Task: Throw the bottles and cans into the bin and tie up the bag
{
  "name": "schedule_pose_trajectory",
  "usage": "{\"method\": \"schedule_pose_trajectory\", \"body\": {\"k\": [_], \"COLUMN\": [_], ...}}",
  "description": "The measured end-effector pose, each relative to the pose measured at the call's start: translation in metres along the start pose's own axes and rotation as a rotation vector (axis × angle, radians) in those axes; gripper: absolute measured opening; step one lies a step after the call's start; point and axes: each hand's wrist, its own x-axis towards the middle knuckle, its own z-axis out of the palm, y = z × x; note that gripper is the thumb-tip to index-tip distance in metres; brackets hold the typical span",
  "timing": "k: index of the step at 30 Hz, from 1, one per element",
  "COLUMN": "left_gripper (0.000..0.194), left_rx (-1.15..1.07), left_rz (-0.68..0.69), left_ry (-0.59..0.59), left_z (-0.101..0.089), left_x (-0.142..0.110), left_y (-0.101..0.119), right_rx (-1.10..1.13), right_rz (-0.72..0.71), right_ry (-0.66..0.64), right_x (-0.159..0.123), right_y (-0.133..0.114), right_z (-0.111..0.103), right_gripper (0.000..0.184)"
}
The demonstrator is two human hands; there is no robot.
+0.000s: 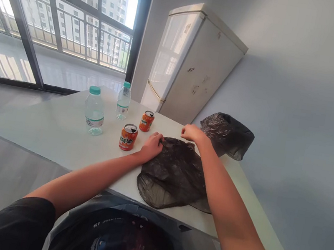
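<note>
A thin black plastic bag (175, 172) lies flattened and crumpled on the white table (55, 128). My left hand (153, 146) is closed on its far left corner, with the fingertips curled at the edge. Just beyond the bag's far right corner, my right hand (192, 133) is held closed above the tabletop. Its curled fingers hide whatever they may hold. Left of my left hand stands an open orange soda can (128, 138), and a second orange can (146, 121) is upright a little farther back.
Two clear plastic bottles with green caps, a nearer one (94, 111) and a farther one (123, 101), stand on the left. Another bunched black plastic bag (227, 133) rests at the back right, near the wall. A worn white fridge (193, 57) stands behind the table.
</note>
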Motion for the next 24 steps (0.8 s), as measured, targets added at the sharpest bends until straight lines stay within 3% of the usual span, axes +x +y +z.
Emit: {"method": "schedule_pose_trajectory", "body": {"k": [4, 6, 8, 12, 15, 19, 22, 24], "left_gripper": [0.022, 0.021, 0.021, 0.041, 0.057, 0.073, 0.082, 0.080], "left_rx": [-0.016, -0.031, -0.049, -0.174, -0.408, -0.704, -0.903, -1.003], "left_rz": [0.059, 0.049, 0.017, -0.049, -0.034, 0.208, 0.231, 0.179], "left_ry": [-0.010, 0.004, 0.003, 0.075, 0.108, -0.038, -0.142, -0.105], "left_z": [0.001, 0.000, -0.001, -0.004, -0.011, -0.023, -0.026, -0.022], "left_x": [-0.001, -0.002, -0.003, -0.006, -0.009, -0.013, -0.013, -0.011], "left_y": [0.001, 0.001, 0.002, 0.011, 0.022, 0.037, 0.045, 0.045], "right_rx": [0.068, 0.070, 0.067, 0.079, 0.147, 0.136, 0.051, -0.001], "right_rz": [-0.167, -0.159, -0.126, -0.093, -0.225, -0.478, -0.543, -0.523], "right_ry": [0.003, -0.022, 0.033, 0.241, 0.203, -0.022, 0.038, 0.157], "right_x": [0.008, 0.009, 0.007, -0.010, -0.031, -0.055, -0.068, -0.075], "right_y": [-0.012, -0.010, -0.003, 0.014, 0.014, -0.019, -0.056, -0.077], "right_z": [0.012, 0.019, 0.020, -0.003, -0.027, -0.034, -0.025, -0.019], "right_gripper": [0.048, 0.036, 0.025, 0.034, 0.026, 0.022, 0.023, 0.017]}}
